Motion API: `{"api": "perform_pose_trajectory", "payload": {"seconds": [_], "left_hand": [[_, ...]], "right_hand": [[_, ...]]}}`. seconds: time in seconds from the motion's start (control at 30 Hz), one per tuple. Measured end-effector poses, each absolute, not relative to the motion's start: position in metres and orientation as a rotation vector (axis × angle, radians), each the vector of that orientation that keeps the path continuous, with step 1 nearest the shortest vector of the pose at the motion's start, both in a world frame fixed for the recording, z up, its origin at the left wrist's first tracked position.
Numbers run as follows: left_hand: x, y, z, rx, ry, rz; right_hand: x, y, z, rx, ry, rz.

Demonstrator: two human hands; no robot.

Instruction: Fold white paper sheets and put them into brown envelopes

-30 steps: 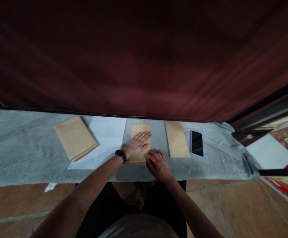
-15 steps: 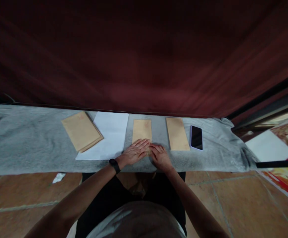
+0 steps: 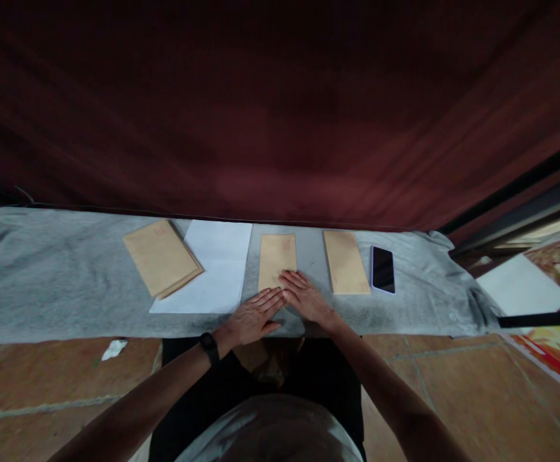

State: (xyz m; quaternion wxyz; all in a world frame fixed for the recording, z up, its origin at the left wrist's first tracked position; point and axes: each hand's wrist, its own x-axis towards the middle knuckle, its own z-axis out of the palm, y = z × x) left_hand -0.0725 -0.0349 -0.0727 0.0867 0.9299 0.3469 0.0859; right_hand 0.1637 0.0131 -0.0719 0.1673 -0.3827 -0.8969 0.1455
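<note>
A brown paper envelope (image 3: pixel 274 256) lies flat in front of me, its near end partly covered by my hands. My left hand (image 3: pixel 255 316) rests over the near edge with its fingers outstretched and its thumb apart. My right hand (image 3: pixel 306 298) lies flat across the envelope's near right part, fingers extended. The fingertips of the left hand meet the right hand's fingers. On the left, a stack of brown envelopes (image 3: pixel 162 256) partly overlaps white paper (image 3: pixel 222 263). Another brown envelope or small stack (image 3: pixel 347 263) lies to the right.
A phone (image 3: pixel 383 269) with a dark screen lies right of the envelopes. Grey cloth (image 3: pixel 68 276) covers the narrow work surface, with a dark red curtain-like hanging (image 3: pixel 270 128) behind it. A white scrap (image 3: pixel 114 349) is on the tiled floor (image 3: pixel 458 378).
My left hand has slid back toward me and slightly left. My right hand has moved a little forward onto the envelope, uncovering less of its right side. The view has shifted slightly.
</note>
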Motion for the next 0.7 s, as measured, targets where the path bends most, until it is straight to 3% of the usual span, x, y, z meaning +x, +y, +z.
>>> {"api": "perform_pose_trajectory", "payload": {"seconds": [0.47, 0.7], "left_hand": [[-0.074, -0.033, -0.071, 2.764, 0.972, 0.160], [-0.076, -0.034, -0.072, 2.750, 0.974, 0.196]], "right_hand": [[0.148, 0.130, -0.085, -1.214, -2.632, 0.267], [0.146, 0.118, -0.087, -1.254, -2.603, 0.219]]}}
